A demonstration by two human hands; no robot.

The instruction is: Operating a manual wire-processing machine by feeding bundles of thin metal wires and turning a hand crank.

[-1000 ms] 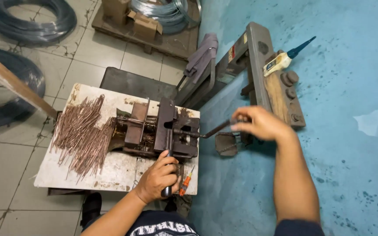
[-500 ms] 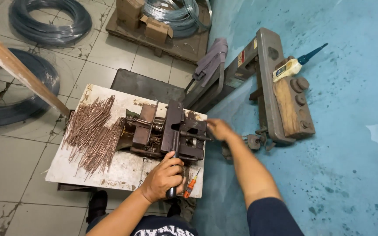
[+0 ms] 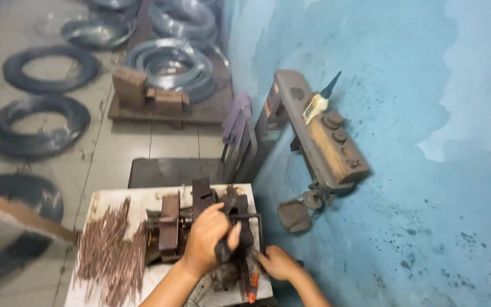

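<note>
At the bottom centre of the frame the person's left hand (image 3: 207, 239) is clenched around the dark handle (image 3: 223, 250) of a rusty bending jig (image 3: 200, 224) bolted to a small white table (image 3: 143, 199). The right hand (image 3: 277, 262) sits low, just right of the jig, fingers curled near a bent steel rod (image 3: 251, 219) that runs through the tool; whether it actually grips the rod I cannot tell. To the left of the jig, a heap of short coppery rods (image 3: 109, 250) lies spread on the table. Judging by that heap, plenty of stock lies there, and one piece appears to be in the jig now. Coils of wire (image 3: 41, 122) rest on the tiled floor at upper left, and a wall-mounted machine (image 3: 319, 133) juts from the blue wall.
</note>
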